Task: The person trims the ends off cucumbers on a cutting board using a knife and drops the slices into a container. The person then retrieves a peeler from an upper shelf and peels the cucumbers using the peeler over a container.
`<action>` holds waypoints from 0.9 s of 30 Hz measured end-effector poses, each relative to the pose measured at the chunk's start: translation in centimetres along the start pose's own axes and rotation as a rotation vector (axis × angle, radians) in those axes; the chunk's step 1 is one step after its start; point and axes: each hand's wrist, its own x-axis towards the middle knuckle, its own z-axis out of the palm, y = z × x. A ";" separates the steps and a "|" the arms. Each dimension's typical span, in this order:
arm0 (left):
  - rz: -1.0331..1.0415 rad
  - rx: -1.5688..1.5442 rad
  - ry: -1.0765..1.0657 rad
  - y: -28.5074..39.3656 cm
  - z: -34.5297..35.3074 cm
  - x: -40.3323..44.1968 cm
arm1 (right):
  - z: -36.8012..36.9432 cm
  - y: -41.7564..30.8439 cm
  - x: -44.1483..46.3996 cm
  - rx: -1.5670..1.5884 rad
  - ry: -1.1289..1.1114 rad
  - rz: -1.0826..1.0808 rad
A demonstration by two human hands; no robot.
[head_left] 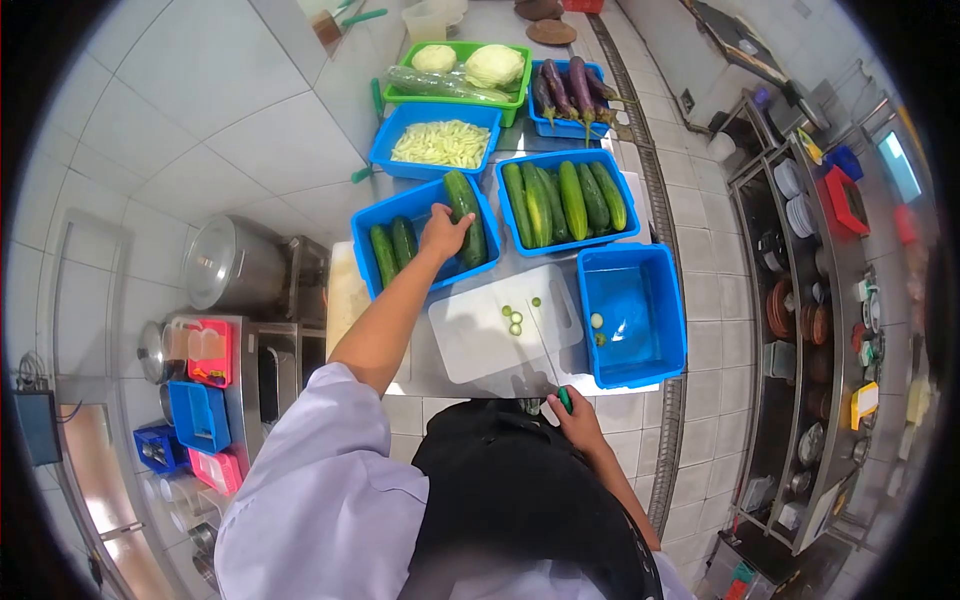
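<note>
My left hand point(446, 234) reaches into a blue tray point(363, 225) and is closed around a large cucumber point(462, 195). Two more cucumbers point(393, 247) lie in that tray to its left. By the counter's front edge, my right hand point(578, 420) grips the green handle of a knife point(565, 398). The knife's thin blade points forward over a white cutting board point(475, 335), where several small cut cucumber ends point(514, 318) lie. To the right stands a blue bin point(640, 335) holding a couple of small cucumber pieces point(598, 322) near its left wall.
Another blue tray point(632, 190) holds several cucumbers. Behind are a tray of pale chopped vegetable point(440, 145), a green tray point(455, 47) with cabbages, and a tray of eggplants point(577, 88). A tiled wall point(230, 90) borders the left; a metal shelf rack point(780, 300) stands right.
</note>
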 end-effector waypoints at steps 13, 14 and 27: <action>0.427 0.026 -0.070 11.6 1.0 -4.3 | -2.5 1.2 -0.3 0.058 0.016 -0.041; 0.418 0.027 -0.065 13.0 1.9 -3.8 | -2.6 1.4 -0.3 0.059 -0.001 -0.039; 0.277 0.098 -0.155 12.4 5.1 1.2 | -3.8 2.7 0.4 0.106 -0.018 -0.086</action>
